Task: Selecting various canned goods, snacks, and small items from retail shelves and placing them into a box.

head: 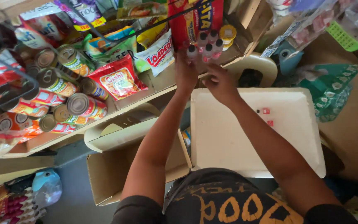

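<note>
Both my arms reach forward to a wooden shelf (158,85). My left hand (186,72) is at a cluster of small clear bottles with dark caps (206,45) standing on the shelf, its fingers touching the nearest ones. My right hand (219,85) hovers just right of it near the shelf's edge, fingers bent; whether it holds anything is hidden. Below my right forearm lies a white foam lid (228,141) with two small red items (267,116) on it.
Stacked tin cans (69,105) fill the shelf's left. Red and green snack bags (119,79) lie in the middle, tall red packs (195,18) behind the bottles. An open cardboard box (108,172) sits below, a cream plastic chair (262,66) beyond the lid.
</note>
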